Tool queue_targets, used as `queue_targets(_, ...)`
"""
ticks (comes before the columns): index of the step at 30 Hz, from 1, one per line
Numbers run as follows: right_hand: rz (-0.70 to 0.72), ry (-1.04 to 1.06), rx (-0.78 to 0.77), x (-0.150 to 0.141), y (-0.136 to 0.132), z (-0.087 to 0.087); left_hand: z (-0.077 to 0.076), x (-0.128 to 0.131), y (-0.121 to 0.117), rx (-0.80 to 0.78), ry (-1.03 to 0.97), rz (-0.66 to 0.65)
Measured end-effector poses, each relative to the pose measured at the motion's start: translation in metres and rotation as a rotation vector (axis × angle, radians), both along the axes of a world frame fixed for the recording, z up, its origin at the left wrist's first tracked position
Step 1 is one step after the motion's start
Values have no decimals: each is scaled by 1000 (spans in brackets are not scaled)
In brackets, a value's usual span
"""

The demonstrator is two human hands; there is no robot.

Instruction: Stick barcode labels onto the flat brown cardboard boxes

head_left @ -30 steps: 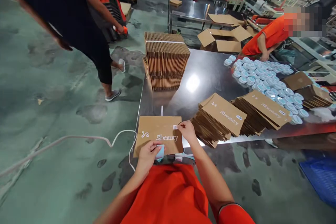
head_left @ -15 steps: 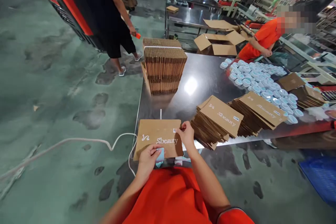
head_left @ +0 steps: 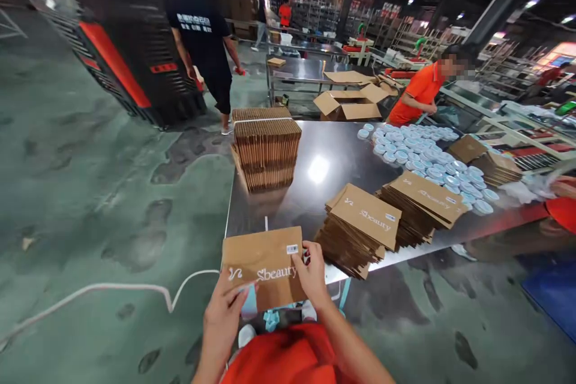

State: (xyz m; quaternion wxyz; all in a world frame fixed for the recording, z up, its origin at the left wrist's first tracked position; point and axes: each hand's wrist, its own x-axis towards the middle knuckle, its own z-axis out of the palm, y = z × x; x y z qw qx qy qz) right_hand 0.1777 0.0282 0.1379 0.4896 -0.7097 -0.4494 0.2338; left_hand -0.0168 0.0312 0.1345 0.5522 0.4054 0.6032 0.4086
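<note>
The flat carton (head_left: 265, 246) is clamped near opposite ends by the left hand (head_left: 222, 311) and right hand (head_left: 314, 277), apparently so its label (head_left: 292, 249) can be seen.

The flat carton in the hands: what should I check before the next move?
1. Printed side of the flat carton facing the camera: ok, white lettering shows.
2. Right hand on the carton: ok, its fingers grip the right edge.
3. Label on the front: ok, near the upper right corner.
4. Label's edges stuck down: cannot tell, too small to see.
5. Front clear of other things: not ok, the light blue piece by the left hand covers a bit near the bottom.
</note>
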Motion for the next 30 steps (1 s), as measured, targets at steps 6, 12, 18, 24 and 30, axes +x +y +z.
queue_targets(6, -234, 192, 249, 87, 7, 55, 48, -2, -7, 69, 21, -30)
queue_targets(12, -832, -244, -61, 223, -10, 69, 66, 14, -8, 124, -69, -178)
queue_targets(18, -524, -431, 6, 165, -19, 56, 69, 24, -12, 193, -18, -303)
queue_targets(24, 43, -75, 75, 49, -14, 49, 78, 23, -12, 258, 41, -298)
queue_targets(30, 372, 172, -32, -9, -24, 60, 75, 24, -13, 114, -20, -258)
